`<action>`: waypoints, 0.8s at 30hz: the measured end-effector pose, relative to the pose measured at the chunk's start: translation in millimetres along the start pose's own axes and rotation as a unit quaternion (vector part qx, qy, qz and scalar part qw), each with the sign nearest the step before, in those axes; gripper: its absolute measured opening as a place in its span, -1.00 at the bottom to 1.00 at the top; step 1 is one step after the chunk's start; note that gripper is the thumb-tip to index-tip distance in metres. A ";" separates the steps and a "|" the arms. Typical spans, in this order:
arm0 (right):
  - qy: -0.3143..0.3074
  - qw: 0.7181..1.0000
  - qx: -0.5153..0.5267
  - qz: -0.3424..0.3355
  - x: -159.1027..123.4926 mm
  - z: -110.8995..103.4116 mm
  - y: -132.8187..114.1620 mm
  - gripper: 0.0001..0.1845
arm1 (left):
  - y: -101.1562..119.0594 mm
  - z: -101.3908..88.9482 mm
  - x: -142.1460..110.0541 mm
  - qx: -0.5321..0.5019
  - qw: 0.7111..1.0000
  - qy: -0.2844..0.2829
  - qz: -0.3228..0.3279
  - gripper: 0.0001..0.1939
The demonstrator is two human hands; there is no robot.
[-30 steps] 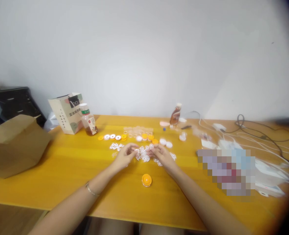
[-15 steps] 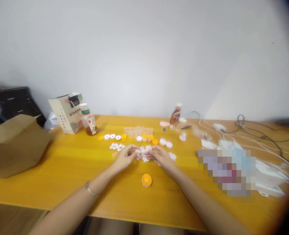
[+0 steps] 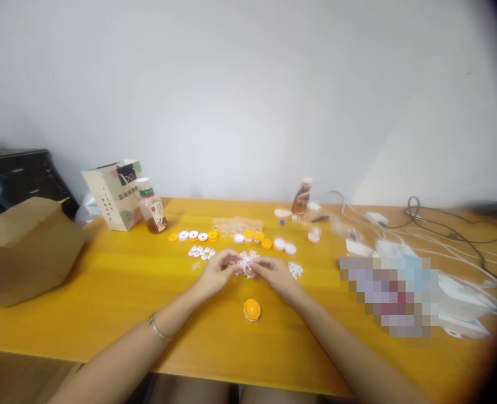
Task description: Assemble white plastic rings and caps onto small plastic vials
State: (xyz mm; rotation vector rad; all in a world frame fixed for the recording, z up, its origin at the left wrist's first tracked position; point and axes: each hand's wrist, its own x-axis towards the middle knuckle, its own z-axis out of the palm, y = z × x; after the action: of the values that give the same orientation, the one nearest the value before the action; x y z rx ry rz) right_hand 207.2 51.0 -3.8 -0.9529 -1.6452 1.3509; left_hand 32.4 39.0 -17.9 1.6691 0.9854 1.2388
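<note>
Over the middle of the table, my left hand (image 3: 219,271) and my right hand (image 3: 276,275) face each other with fingertips bent together around a cluster of small white openwork plastic pieces (image 3: 247,262). Thumbs and fingers of both hands pinch at the cluster's sides; single pieces are too small to make out. A round orange part (image 3: 252,309) with a domed middle and a pale lower rim sits nearer to me. Beside my right hand lies a small pile of white plastic pieces (image 3: 295,270). Small white round parts (image 3: 201,252) are grouped beyond my left hand.
Behind the hands run rows of orange and white discs (image 3: 194,235) and clear plastic rings (image 3: 237,225). A bottle (image 3: 152,206) and paper bag (image 3: 113,196) stand left, with a brown bag (image 3: 29,247). A brown-liquid bottle (image 3: 301,197) and cables (image 3: 437,235) are right.
My hands have drawn slightly closer around the white cluster. Loose white pieces that lay below my right fingers no longer show there. The orange part has stayed in place.
</note>
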 end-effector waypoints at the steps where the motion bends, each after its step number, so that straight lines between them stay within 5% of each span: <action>1: -0.008 1.000 -0.003 -0.001 0.3 0.2 0.6 -0.76 | 0.0 0.7 0.0 -0.002 1.000 0.002 0.003 -0.83; 24: -0.038 0.998 0.038 0.027 -0.5 5.0 1.3 -0.66 | 9.7 3.2 -3.0 0.113 0.987 0.053 0.098 -0.85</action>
State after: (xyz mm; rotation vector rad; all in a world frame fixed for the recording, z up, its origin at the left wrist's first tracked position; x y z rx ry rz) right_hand 202.9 48.7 -5.7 -0.9176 -1.6229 1.4903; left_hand 36.0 32.3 -10.5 1.9301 1.0782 1.3998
